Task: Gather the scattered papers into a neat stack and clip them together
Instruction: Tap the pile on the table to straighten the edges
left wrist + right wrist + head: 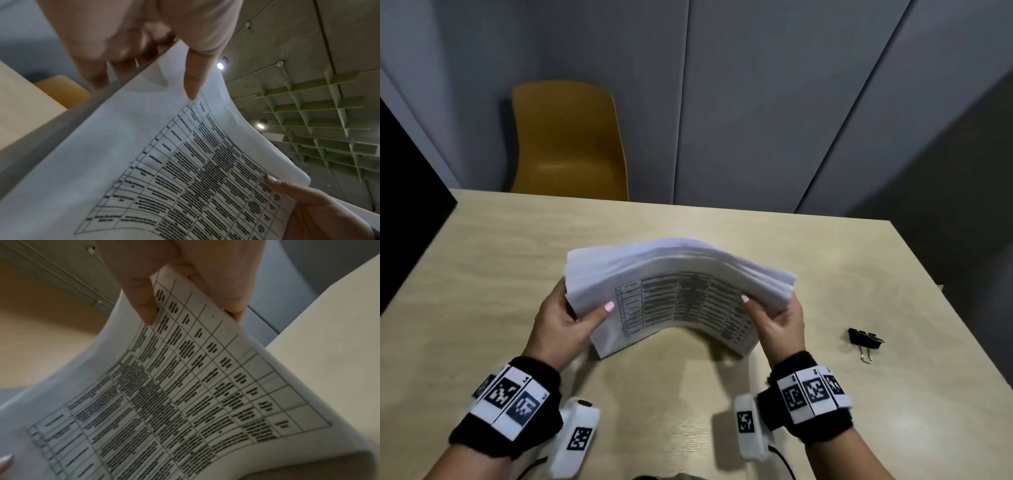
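Head view shows a thick stack of papers [678, 274] held up over the middle of the light wooden desk [482, 260], standing on its long lower edge, which looks to rest on or just above the desk surface. The stack is bowed into an arch, its middle raised and both short ends pulled down and toward the person. The sheets are white; their upper edges are not flush and fan out in uneven layers along the top. The sheet facing the person carries a printed table with ruled rows and columns filled with dense black text, too blurred to read.

The left hand [565, 322] grips the left end of the stack, thumb pressed on the printed face and fingers curled behind. The right hand [777, 322] grips the right end the same way, thumb on the front sheet. In the left wrist view the thumb [193, 81] lies across the blank margin beside the table, with the other fingers behind the paper edge; the right wrist view shows the right thumb [144, 301] on the table's column cells and the sheet curving away below it.

A black binder clip [864, 341] lies on the desk to the right of the stack, well apart from it, its wire handles pointing toward the person. A yellow chair [568, 140] stands beyond the far edge of the desk, behind the stack and to its left.
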A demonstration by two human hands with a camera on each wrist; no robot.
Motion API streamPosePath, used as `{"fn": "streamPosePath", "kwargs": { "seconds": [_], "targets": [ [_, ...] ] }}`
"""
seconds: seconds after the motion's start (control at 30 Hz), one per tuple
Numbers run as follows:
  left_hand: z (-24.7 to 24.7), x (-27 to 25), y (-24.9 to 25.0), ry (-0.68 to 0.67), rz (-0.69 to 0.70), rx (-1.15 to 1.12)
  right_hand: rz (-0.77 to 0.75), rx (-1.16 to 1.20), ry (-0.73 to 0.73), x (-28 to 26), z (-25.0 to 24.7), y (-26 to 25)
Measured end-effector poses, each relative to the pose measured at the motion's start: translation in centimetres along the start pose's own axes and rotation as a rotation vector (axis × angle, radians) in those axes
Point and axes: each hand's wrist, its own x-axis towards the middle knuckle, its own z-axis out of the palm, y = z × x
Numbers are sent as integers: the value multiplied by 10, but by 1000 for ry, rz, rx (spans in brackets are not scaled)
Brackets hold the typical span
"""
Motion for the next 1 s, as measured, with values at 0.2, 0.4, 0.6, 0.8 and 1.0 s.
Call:
{"fn": "streamPosePath", "kwargs": {
  "seconds": [0.2,0.4,0.6,0.8,1.0],
  "targets": [
    [3,4,-1,60,14,88,-3,-24,-11,1,5,-6],
    [6,-3,25,64,60,-10,-14,71,77,-3,12,-19],
    [17,9,45,276,8,-150,111,135,330,13,25,-37],
    [27,17,38,422,-84,-181,201,184,379,17,26,-37],
    [27,17,38,469,-58,-251,204,233,352,13,27,-41]
  ]
}}
